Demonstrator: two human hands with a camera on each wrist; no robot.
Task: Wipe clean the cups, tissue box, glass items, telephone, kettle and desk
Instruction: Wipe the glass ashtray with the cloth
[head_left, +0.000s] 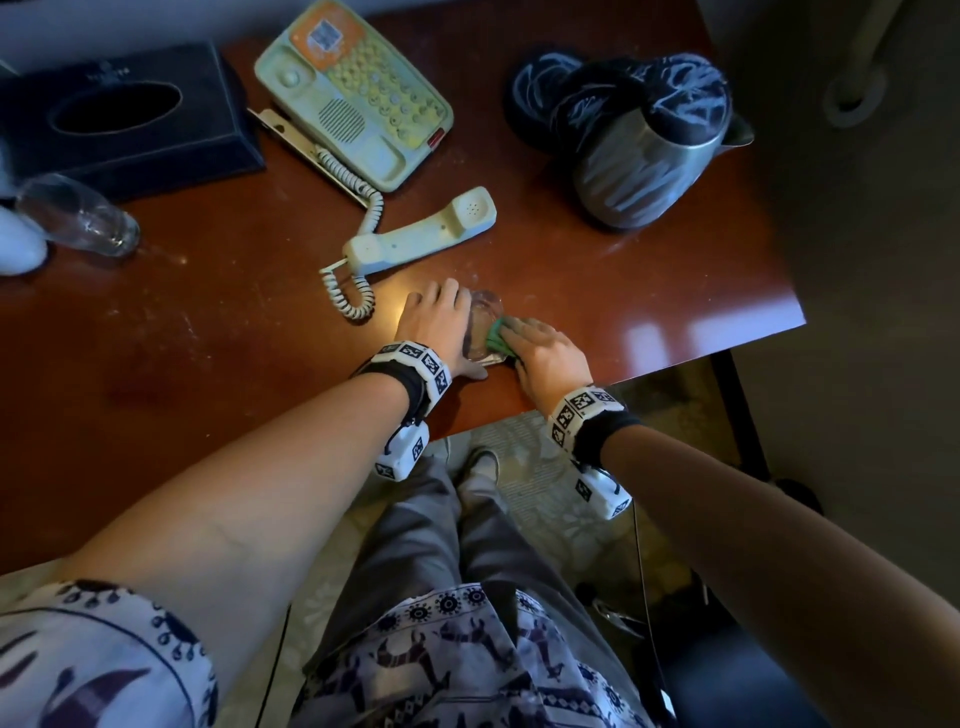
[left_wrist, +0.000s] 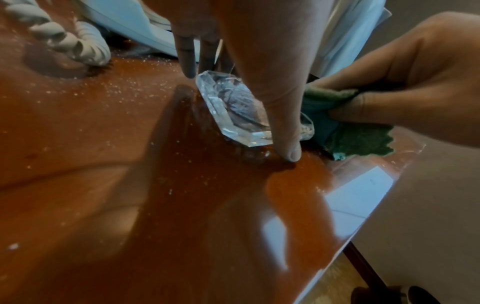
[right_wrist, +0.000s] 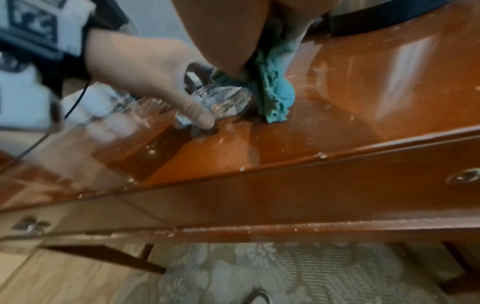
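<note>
Glass dish (left_wrist: 235, 107) lay flat between both hands, long axis running away from the counter (left_wrist: 130, 205) edge; left hand (head_left: 436, 325) pinned its ends with straight fingers, right hand (head_left: 550, 358) gripped the cloth (left_wrist: 358, 142) against its right side.

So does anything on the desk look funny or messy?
Yes. The pale green telephone handset lies on the reddish-brown wooden desk, off its telephone base. A clear drinking glass lies tipped over at the left. White dusty specks dot the desk.
</note>
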